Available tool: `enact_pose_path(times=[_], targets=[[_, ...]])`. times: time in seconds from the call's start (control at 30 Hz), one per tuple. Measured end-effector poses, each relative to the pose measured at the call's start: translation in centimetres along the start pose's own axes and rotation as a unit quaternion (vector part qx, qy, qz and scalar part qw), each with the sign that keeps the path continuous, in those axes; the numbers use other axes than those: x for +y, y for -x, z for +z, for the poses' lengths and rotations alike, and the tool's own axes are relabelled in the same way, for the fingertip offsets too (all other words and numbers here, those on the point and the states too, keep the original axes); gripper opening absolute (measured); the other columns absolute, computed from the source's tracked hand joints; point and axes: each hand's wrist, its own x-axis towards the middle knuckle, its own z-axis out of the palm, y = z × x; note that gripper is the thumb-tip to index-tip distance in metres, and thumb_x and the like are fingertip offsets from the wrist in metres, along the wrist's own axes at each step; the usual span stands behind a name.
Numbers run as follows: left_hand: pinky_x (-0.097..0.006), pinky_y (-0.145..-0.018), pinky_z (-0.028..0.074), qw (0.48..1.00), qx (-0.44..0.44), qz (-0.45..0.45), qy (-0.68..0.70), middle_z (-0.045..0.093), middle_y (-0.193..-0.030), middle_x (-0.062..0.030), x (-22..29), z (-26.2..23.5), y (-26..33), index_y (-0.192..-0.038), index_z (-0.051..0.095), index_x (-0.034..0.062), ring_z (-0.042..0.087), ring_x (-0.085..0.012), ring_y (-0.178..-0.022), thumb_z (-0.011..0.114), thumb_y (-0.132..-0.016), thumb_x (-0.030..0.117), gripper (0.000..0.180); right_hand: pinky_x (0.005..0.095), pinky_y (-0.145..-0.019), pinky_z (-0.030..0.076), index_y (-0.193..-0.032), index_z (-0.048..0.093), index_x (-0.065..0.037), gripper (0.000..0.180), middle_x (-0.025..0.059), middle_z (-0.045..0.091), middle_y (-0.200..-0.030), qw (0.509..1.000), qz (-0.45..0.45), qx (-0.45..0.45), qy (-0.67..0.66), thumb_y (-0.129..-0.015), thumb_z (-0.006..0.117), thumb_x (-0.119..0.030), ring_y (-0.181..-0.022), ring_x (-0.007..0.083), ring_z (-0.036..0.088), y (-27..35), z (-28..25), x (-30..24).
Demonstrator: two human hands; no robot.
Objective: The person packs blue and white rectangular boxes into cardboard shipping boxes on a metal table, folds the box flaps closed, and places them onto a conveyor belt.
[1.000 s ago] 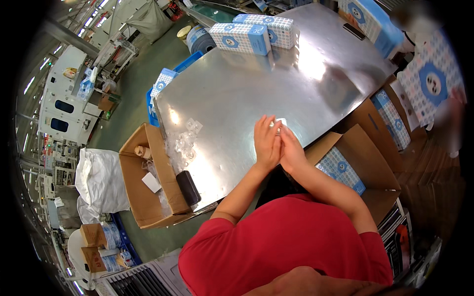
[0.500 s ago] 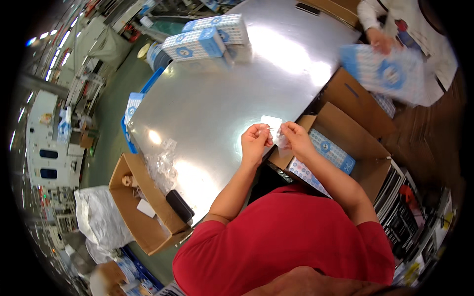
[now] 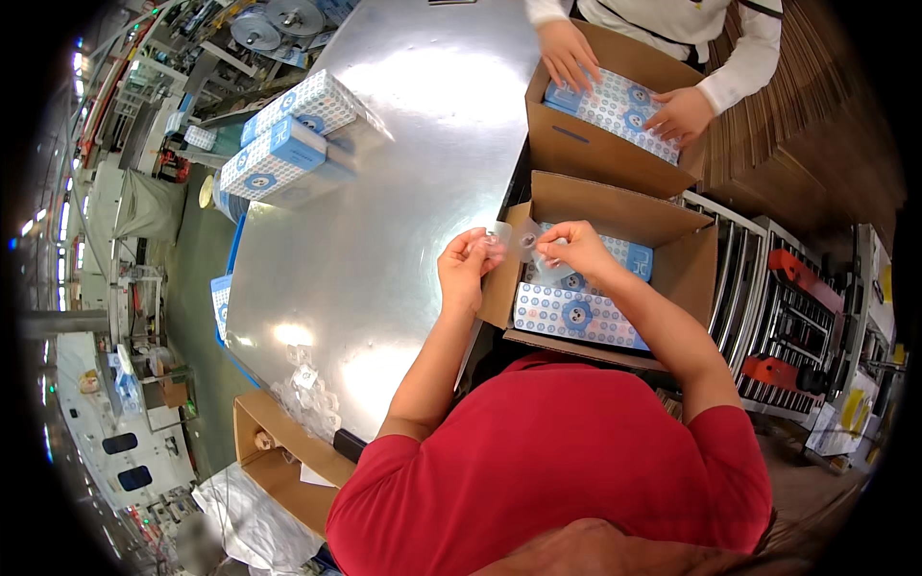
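Observation:
My left hand [image 3: 468, 269] is closed in a pinch on a small clear plastic piece [image 3: 498, 231], over the right edge of the metal table. A short gap to the right, my right hand [image 3: 584, 253] pinches a thin clear film piece [image 3: 550, 273]; a small dark mark shows near its upper left part. It hovers over an open brown carton [image 3: 626, 202]. Inside that carton lie a blue-and-white patterned box [image 3: 567, 309] and another packed behind it. Glare and transparency blur the exact outlines of the clear pieces.
Beyond my carton, a co-worker's hands [image 3: 569, 56] rest on patterned packs in a second carton [image 3: 615, 144]. Boxes [image 3: 279, 158] stand at the table's far left. Clear plastic pieces [image 3: 309, 392] lie near a cardboard box [image 3: 288, 461]. Rollers [image 3: 754, 288] run at right.
The view has turned rightward. My hands have drawn apart, each with a clear piece. The co-worker's blue-and-white pack, earlier held in the air, is now down; both their hands lie on packs in the carton.

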Motion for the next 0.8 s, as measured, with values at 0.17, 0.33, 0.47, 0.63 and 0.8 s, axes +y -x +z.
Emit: enact_pose_path(times=[0.17,0.33,0.47,0.63,0.8], targets=[[-0.027,-0.07,0.052,0.998,0.005,-0.044,-0.036,0.061,-0.09,-0.0055,-1.2,-0.7,-0.9,-0.111,0.057,-0.0007,0.061,-0.0146,-0.081,0.053,-0.088,0.005,0.023,0.0318,-0.063,0.052,-0.082,0.066,0.004,0.012,0.0138,0.066,-0.08,0.892,-0.113,0.1,0.427,-0.075,0.059,-0.003,-0.069,0.0236,0.065,-2.8,-5.5,6.2],[-0.02,-0.059,0.047,0.993,-0.003,-0.08,-0.091,0.063,-0.088,-0.0037,-2.4,-2.1,1.1,-0.106,0.06,-0.0008,0.058,-0.0084,-0.072,0.059,-0.085,0.004,0.022,0.0383,-0.067,0.052,-0.076,0.065,0.002,0.014,0.0171,0.064,-0.085,0.749,-0.031,0.065,0.658,-0.074,0.052,-0.001,-0.079,0.0291,0.064,-6.9,-6.1,12.1],[-0.019,-0.057,0.046,0.991,0.025,-0.102,-0.081,0.064,-0.086,-0.0035,-2.7,-3.5,2.8,-0.107,0.06,-0.0004,0.057,-0.0074,-0.069,0.06,-0.084,0.004,0.023,0.0377,-0.067,0.053,-0.092,0.064,0.0,0.021,0.0185,0.063,-0.09,0.699,-0.123,-0.028,0.704,-0.075,0.052,-0.003,-0.083,0.0292,0.063,-7.6,-3.8,15.5],[-0.019,-0.058,0.046,0.99,0.063,-0.114,-0.057,0.064,-0.087,-0.0042,-2.1,-4.7,4.2,-0.108,0.059,-0.0004,0.057,-0.0076,-0.07,0.058,-0.085,0.004,0.023,0.0373,-0.072,0.052,-0.118,0.051,-0.002,0.044,0.0175,0.058,-0.092,0.727,-0.106,-0.133,0.666,-0.075,0.055,-0.001,-0.09,0.0312,0.059,-5.9,-4.6,17.7],[-0.023,-0.063,0.051,0.991,0.052,-0.111,-0.049,0.064,-0.092,-0.0056,-2.6,-5.0,4.6,-0.109,0.058,-0.0007,0.06,-0.0109,-0.077,0.058,-0.085,0.003,0.024,0.0387,-0.08,0.049,-0.117,0.051,-0.007,0.041,0.0169,0.052,-0.105,0.805,-0.021,0.067,0.589,-0.076,0.056,0.0,-0.102,0.0322,0.053,-3.0,-6.1,13.4]])
